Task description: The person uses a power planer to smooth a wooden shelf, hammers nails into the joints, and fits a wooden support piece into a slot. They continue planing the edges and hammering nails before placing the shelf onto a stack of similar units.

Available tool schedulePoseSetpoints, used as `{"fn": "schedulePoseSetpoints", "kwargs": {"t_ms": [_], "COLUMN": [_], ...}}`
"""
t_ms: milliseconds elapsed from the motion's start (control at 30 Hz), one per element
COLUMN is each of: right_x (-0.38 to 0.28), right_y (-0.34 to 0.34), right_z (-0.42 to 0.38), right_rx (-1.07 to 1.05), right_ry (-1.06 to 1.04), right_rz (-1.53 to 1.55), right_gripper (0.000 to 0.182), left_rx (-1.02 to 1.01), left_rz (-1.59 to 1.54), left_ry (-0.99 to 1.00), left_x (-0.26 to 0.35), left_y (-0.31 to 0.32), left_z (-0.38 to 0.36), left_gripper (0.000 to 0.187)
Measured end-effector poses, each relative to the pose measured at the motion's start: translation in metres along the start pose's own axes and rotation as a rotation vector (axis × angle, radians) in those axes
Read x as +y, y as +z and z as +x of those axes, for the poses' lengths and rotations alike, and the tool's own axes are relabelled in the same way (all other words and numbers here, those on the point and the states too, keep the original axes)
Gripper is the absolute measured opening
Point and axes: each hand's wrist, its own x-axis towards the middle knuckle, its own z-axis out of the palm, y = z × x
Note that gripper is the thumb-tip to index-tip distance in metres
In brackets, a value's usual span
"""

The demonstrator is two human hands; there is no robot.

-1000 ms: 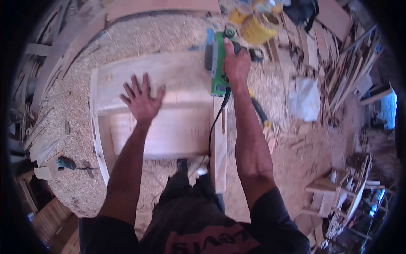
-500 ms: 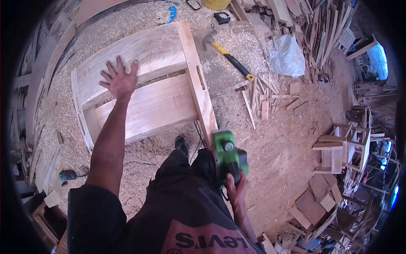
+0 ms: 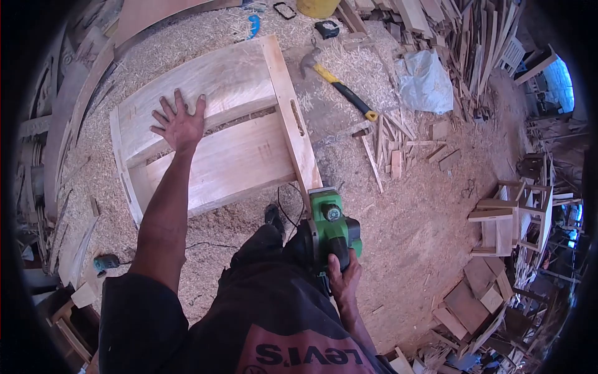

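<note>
My left hand (image 3: 182, 124) lies flat with fingers spread on the upper board of a pale wooden frame (image 3: 230, 156), which has two wide boards between narrow side rails. My right hand (image 3: 344, 273) is wrapped around the rear handle of a green and black electric planer (image 3: 329, 215). The planer's front overlaps the near end of the right side rail (image 3: 291, 118), which has a long slot cut in it. A dark cord (image 3: 280, 209) runs along the floor beside my leg.
Wood shavings cover the floor. A claw hammer (image 3: 339, 86), a tape measure (image 3: 326, 28) and a white plastic bag (image 3: 426, 82) lie beyond the frame. Wood offcuts (image 3: 476, 296) are piled at the right near a small wooden stool-like frame (image 3: 511, 218). A green power tool (image 3: 106, 262) lies at the left.
The planer has shifted slightly left in view, its front still at the rail's near end. My left hand stays flat on the board; the whole scene has shifted slightly with my head.
</note>
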Motion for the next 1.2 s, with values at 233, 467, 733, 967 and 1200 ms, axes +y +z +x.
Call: {"fn": "schedulePoseSetpoints", "kwargs": {"t_ms": [233, 467, 733, 967, 1200], "right_x": [-0.053, -0.126, -0.211, -0.262, -0.29], "right_y": [0.026, 0.052, 0.098, 0.123, 0.132], "right_z": [0.042, 0.103, 0.197, 0.26, 0.292], "right_rx": [0.041, 0.002, 0.035, 0.054, 0.021], "right_ry": [-0.094, -0.095, -0.23, -0.361, -0.401], "right_rz": [0.031, 0.044, 0.072, 0.09, 0.137], "right_gripper": [0.043, 0.042, 0.051, 0.053, 0.054], "left_rx": [0.017, -0.011, -0.026, -0.045, -0.07], "left_rz": [-0.017, 0.001, 0.056, 0.052, 0.07], "left_ry": [0.002, -0.008, -0.008, -0.007, -0.019], "left_x": [0.001, 0.002, 0.005, 0.005, 0.007], "left_y": [-0.001, -0.003, -0.01, -0.014, -0.016], "left_z": [-0.002, -0.001, -0.001, -0.001, -0.001], "left_gripper": [0.094, 0.094, 0.093, 0.093, 0.091]}}
